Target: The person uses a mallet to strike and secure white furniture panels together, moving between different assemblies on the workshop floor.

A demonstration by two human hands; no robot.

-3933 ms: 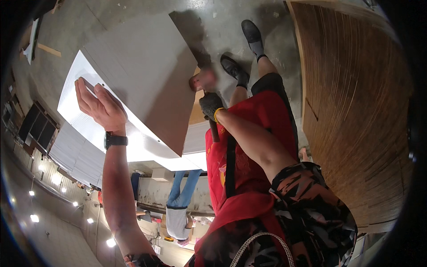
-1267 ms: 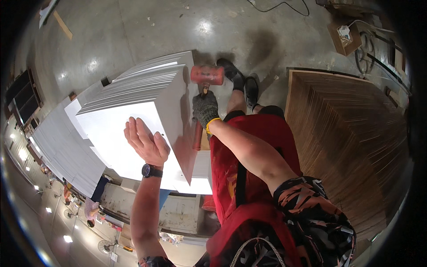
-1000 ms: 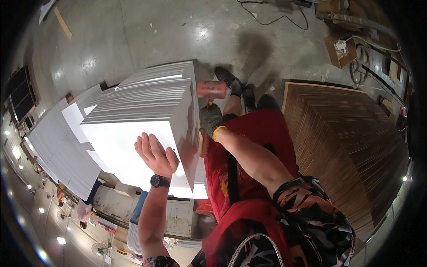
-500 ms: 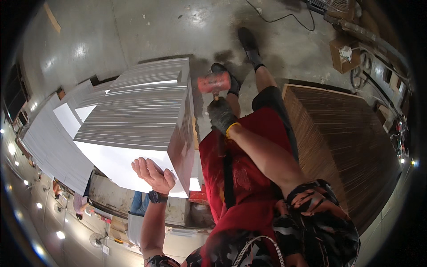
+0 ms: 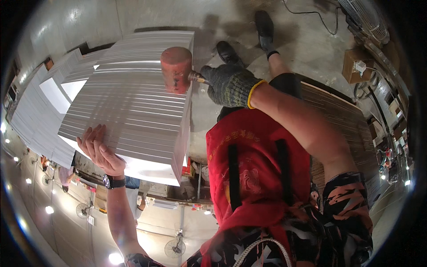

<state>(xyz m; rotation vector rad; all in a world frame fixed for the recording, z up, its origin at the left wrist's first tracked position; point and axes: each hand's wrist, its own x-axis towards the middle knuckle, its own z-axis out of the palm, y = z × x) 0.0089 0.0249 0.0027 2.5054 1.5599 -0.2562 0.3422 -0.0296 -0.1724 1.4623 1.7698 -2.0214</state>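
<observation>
A tall stack of white boards or panels stands at my left, its layered edges facing up in the view. My bare left hand, with a dark watch at the wrist, lies against the stack's near left edge, fingers stretched out over the board edges. My right hand, in a grey knitted glove with a yellow cuff, is closed round the handle of a mallet. The mallet's worn red head is in front of the stack's right part. Whether it touches the boards I cannot tell.
More white board stacks stand farther left. A stack of brown wood-grain panels is at my right, partly behind my arm. A cardboard box, a floor fan and a black cable are at the upper right.
The mallet has swung left from beside the stack to in front of its edges. My left hand has shifted left, from the white top face onto the board edges.
</observation>
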